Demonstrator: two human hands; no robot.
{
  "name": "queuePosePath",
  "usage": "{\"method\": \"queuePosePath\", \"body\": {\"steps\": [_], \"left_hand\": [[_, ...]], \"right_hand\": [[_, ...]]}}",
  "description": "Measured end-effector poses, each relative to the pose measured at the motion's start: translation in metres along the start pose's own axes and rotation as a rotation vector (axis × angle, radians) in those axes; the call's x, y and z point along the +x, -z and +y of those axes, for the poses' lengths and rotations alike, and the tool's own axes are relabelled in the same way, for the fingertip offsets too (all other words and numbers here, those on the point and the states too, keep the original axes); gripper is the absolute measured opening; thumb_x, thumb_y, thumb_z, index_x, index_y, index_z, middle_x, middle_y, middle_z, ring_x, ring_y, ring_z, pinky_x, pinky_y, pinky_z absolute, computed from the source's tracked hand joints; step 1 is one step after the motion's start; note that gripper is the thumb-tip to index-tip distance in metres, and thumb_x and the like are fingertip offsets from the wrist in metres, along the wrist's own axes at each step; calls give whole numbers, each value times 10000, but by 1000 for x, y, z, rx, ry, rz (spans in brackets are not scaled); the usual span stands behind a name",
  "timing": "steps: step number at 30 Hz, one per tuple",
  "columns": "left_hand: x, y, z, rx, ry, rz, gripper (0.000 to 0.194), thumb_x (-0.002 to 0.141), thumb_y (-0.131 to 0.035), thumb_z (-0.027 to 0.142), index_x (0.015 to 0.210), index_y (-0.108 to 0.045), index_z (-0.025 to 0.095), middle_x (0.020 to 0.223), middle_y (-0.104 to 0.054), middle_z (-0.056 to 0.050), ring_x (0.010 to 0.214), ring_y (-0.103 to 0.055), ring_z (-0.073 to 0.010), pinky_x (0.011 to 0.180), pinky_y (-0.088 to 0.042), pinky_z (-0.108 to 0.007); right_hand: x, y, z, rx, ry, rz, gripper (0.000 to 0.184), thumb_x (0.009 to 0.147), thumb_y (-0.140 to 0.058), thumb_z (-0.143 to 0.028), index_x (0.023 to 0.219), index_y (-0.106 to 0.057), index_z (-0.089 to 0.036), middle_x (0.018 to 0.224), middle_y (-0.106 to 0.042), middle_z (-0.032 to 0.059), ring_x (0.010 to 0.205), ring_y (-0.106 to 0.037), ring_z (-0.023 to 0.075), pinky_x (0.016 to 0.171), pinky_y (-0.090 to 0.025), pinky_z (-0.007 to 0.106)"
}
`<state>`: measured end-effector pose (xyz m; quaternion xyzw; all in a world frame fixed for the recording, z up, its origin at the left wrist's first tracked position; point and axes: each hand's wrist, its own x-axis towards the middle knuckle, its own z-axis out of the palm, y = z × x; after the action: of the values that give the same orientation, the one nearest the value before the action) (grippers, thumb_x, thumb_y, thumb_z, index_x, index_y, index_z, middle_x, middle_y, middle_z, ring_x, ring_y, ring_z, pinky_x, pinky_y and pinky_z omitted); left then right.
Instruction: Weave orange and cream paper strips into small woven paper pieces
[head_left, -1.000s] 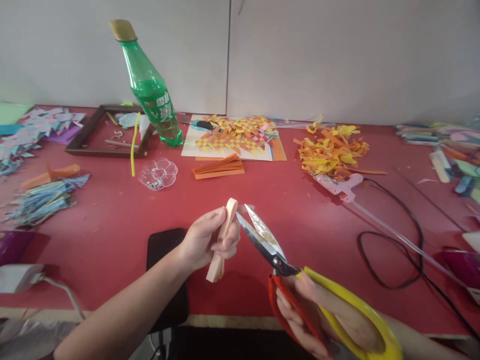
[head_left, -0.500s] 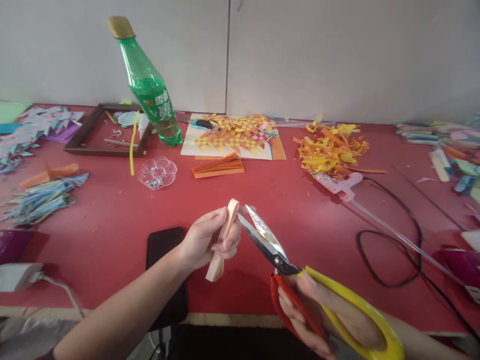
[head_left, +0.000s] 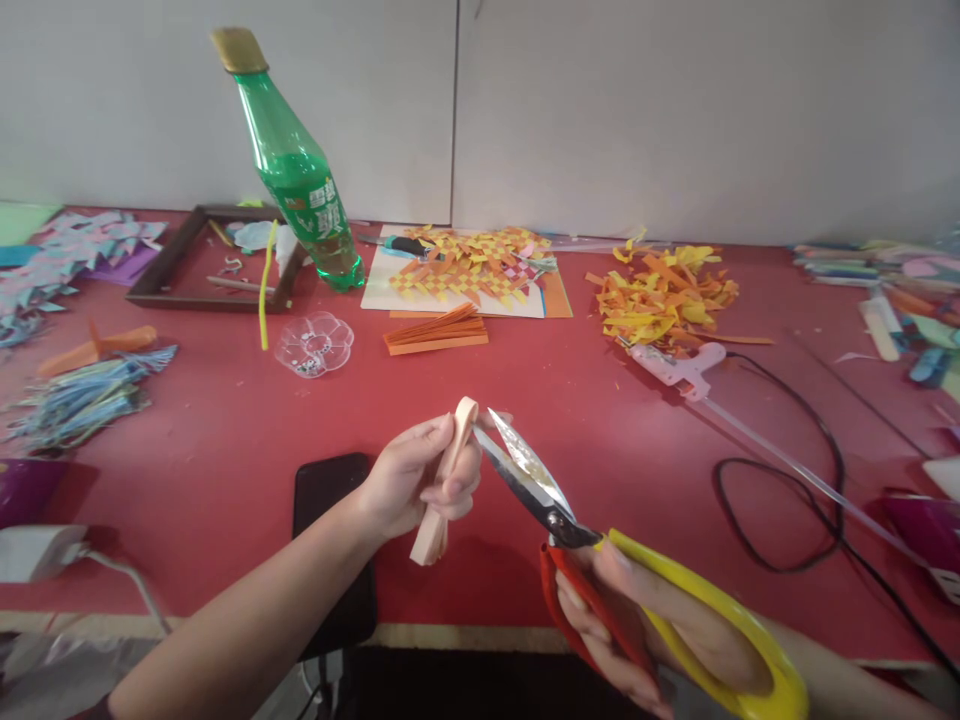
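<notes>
My left hand (head_left: 420, 478) is closed round a folded peach paper strip (head_left: 444, 488), held upright above the red table (head_left: 225, 440). My right hand (head_left: 637, 625) grips the red and yellow handles of a pair of scissors (head_left: 600, 545). The blades are parted, and their tips sit against the top of the strip, beside my left fingers. A black phone (head_left: 322, 500) lies on the table under my left wrist.
A green bottle (head_left: 296, 170) stands at the back left by a wooden frame (head_left: 206, 265). Woven paper work (head_left: 469, 265), orange strips (head_left: 435, 332), a scrap pile (head_left: 664, 290), a glue gun (head_left: 686, 365) with black cable (head_left: 780, 520), and a clear flower dish (head_left: 315, 345) lie around.
Almost nothing differs; the scissors and strip hold the same place, with only a slight shift of the view.
</notes>
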<state>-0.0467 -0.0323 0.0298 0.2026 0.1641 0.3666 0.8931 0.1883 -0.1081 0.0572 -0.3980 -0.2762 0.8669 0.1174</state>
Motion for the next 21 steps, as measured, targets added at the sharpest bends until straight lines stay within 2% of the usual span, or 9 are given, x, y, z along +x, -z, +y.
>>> {"method": "queuePosePath", "body": {"steps": [6,12,17,21], "left_hand": [[-1,1,6,-129,101,-54,303,981,-400,287,1057,-646,128,498,-412,52,363,-155,-50,350,-200,-170],[-2,3,7,-187,128,-73,306,978,-420,306,1061,-650,121,494,-409,57,359,-138,-48,339,-183,-170],[-2,2,3,-106,86,-36,289,973,-426,315,1084,-627,139,502,-425,51,383,-155,-55,363,-196,-169],[-2,0,0,-35,20,-42,298,978,-398,322,1092,-612,149,514,-452,38,393,-179,-58,382,-224,-169]], "right_hand": [[0,1,-1,3,-23,-58,630,766,-408,-818,725,-468,-192,427,-443,-60,327,-373,40,339,-335,129],[0,-4,-4,13,-31,-35,637,748,-426,-824,713,-464,-190,419,-446,-64,309,-359,34,321,-323,125],[-4,-11,-11,50,-97,-1,662,687,-460,-855,695,-458,-194,409,-449,-70,292,-347,31,315,-337,130],[-5,-3,3,28,-139,-10,667,673,-434,-876,726,-458,-211,426,-437,-81,314,-357,41,340,-347,143]]}}
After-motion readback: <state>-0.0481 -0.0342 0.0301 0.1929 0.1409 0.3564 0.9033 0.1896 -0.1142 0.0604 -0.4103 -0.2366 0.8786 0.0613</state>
